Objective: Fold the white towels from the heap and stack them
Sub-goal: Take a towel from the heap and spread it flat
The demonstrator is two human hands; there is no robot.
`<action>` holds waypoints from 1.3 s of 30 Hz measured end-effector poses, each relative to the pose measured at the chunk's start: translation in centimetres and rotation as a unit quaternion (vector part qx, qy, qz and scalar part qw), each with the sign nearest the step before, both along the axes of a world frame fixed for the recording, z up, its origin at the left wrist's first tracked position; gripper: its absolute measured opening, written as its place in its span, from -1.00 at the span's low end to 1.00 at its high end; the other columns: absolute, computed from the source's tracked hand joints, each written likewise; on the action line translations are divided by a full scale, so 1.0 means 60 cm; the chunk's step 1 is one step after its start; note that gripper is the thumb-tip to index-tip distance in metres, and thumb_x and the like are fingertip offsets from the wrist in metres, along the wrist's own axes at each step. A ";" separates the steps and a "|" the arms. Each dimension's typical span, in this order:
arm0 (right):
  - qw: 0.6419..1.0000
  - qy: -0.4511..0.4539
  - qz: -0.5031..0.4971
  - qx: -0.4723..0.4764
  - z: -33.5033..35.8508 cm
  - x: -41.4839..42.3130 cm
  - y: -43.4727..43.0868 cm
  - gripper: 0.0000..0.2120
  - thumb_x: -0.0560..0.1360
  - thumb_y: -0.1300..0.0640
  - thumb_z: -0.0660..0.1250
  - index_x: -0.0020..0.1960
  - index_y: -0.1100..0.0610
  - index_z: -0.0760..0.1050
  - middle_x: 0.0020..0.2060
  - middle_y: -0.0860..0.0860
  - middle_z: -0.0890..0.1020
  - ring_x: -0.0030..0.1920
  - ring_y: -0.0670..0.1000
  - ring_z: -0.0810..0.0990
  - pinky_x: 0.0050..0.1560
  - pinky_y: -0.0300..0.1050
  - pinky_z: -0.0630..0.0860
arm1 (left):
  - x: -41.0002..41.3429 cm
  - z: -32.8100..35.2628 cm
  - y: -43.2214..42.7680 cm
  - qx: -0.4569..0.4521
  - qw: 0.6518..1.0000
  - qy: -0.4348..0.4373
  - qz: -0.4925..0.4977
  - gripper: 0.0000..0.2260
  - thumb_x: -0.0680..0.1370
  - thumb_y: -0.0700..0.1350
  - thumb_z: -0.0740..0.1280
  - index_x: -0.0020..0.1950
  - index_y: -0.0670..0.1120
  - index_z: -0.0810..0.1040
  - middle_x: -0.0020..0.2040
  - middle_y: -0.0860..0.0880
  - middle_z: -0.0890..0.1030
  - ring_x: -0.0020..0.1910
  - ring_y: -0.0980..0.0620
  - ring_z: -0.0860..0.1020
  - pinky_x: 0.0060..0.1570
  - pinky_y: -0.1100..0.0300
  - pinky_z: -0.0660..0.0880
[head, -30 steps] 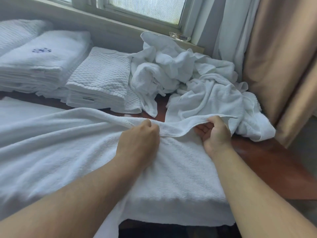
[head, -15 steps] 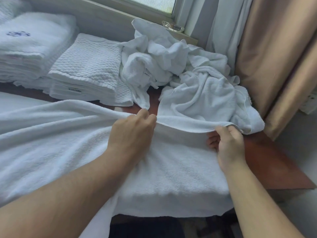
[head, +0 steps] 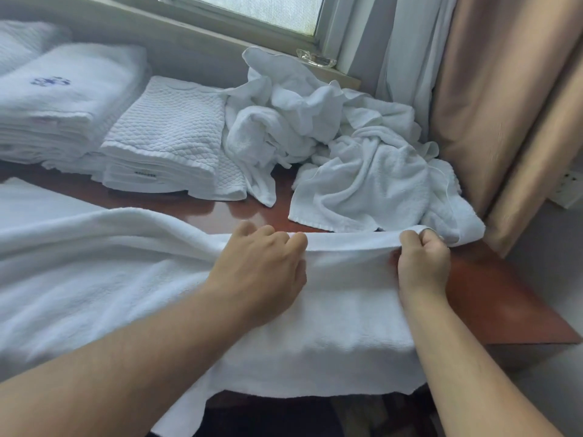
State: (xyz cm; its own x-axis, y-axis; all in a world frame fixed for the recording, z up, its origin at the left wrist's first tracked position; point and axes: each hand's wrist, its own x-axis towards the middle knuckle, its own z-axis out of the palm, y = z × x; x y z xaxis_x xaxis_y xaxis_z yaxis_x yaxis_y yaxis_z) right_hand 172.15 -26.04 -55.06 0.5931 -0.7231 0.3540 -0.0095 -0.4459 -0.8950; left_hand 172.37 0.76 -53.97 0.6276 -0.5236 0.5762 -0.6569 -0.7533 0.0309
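Left hand (head: 262, 269) and right hand (head: 422, 263) each pinch the far hem of a large white terry towel (head: 94, 294), not yet folded; beyond them stand folded white towel stacks (head: 164, 143), and a crumpled white towel heap (head: 315, 121) awaits

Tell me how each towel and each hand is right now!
big towel: spread out, not yet folded, far edge lifted.
left hand: grips the big towel's far edge.
right hand: grips the same edge near its corner.
heap: crumpled, unfolded.
quilted stack: folded, piled neatly.
emblem stack: folded, piled neatly.
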 end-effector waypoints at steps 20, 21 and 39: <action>0.999 -0.026 0.024 -0.040 0.016 -0.109 -0.009 -0.74 0.38 0.12 0.24 -0.40 0.05 0.19 -0.39 -0.06 0.34 -0.36 -0.05 0.25 -0.33 -0.10 0.23 | -0.014 -0.006 0.013 -0.025 0.998 0.058 -0.032 -0.85 0.39 0.02 0.30 -0.24 0.02 0.64 -0.37 0.05 0.48 -0.27 -0.10 0.51 -0.13 0.04 0.41; 0.997 -0.037 0.005 -0.061 0.021 -0.110 -0.005 -0.77 0.37 0.12 0.22 -0.38 0.07 0.20 -0.33 -0.03 0.36 -0.34 -0.05 0.27 -0.31 -0.12 0.26 | -0.016 -0.005 0.013 -0.031 0.997 0.058 -0.037 -0.86 0.38 0.02 0.31 -0.25 0.02 0.64 -0.37 0.06 0.46 -0.28 -0.09 0.50 -0.12 0.03 0.41; 0.900 0.181 0.084 -0.387 0.040 -0.126 0.043 -0.72 0.60 0.01 0.20 0.01 0.14 0.63 0.15 0.05 0.60 0.24 0.12 0.49 0.17 -0.07 0.35 | -0.019 0.003 0.020 0.021 0.992 0.080 -0.098 -0.82 0.35 0.03 0.24 -0.28 0.04 0.62 -0.38 0.05 0.42 -0.28 -0.03 0.44 -0.11 0.01 0.41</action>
State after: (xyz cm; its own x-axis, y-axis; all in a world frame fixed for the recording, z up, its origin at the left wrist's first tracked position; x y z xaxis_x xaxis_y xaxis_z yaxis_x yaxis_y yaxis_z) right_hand 164.59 -23.44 -52.68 0.8492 -0.2331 0.4739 -0.1131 -0.9568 -0.2679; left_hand 171.25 1.95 -53.78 0.5933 -0.6662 0.4519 -0.7801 -0.6143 0.1184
